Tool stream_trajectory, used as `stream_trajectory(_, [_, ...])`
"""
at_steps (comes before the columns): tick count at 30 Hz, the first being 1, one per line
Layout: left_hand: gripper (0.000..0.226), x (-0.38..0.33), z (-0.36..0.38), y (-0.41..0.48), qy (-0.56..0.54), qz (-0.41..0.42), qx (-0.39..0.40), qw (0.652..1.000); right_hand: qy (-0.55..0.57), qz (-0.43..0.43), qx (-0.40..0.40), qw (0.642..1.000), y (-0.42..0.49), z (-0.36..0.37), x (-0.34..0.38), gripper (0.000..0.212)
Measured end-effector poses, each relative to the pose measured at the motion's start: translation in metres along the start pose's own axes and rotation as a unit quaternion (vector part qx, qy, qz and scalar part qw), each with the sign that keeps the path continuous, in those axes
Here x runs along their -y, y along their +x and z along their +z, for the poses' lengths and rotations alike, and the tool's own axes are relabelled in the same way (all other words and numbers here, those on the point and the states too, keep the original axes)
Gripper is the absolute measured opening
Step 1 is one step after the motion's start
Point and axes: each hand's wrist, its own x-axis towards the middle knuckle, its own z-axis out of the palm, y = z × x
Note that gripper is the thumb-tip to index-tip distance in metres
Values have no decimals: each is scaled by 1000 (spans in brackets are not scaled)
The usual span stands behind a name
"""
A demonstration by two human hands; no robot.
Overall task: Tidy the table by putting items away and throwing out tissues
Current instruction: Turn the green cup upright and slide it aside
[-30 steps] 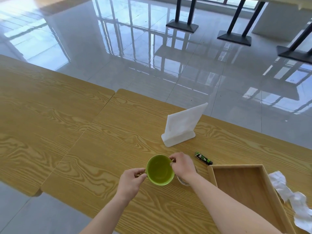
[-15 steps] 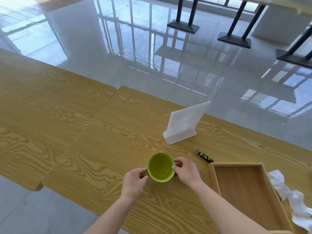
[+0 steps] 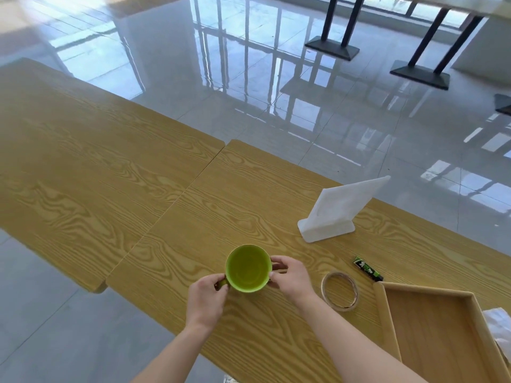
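A green mug stands upright on the wooden table near its front edge. My left hand pinches the mug's handle on its near left side. On the opposite side, my right hand grips the rim with curled fingers. A roll of clear tape lies flat just right of my right wrist. Beyond it lies a small green and black packet. A crumpled white tissue shows at the right edge, behind the wooden tray.
A white napkin holder stands behind the tape near the table's far edge. A second wooden table adjoins on the left. Black table bases stand on the glossy tiled floor beyond.
The mug has shifted left along the table with both hands still on it, uncovering the tape roll. The camera view has swung left, so the tray and tissue sit further right.
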Motion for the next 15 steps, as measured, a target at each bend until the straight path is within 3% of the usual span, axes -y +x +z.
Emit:
stream_trajectory(5, [26, 16, -17, 10, -2, -21, -29, 999, -6, -10, 36, 999, 13, 26, 16, 36])
stream_trajectory(9, [26, 28, -30, 18, -12, -42, -61, 997, -103, -51, 72, 991, 21, 38, 22, 55])
stream_trajectory(12, [25, 36, -41, 28, -30, -58, -94, 993, -257, -104, 85, 957, 27, 45, 20, 80])
stream_trajectory(15, [27, 44, -54, 43, -37, -78, -110, 990, -405, -144, 96, 898, 31, 61, 17, 92])
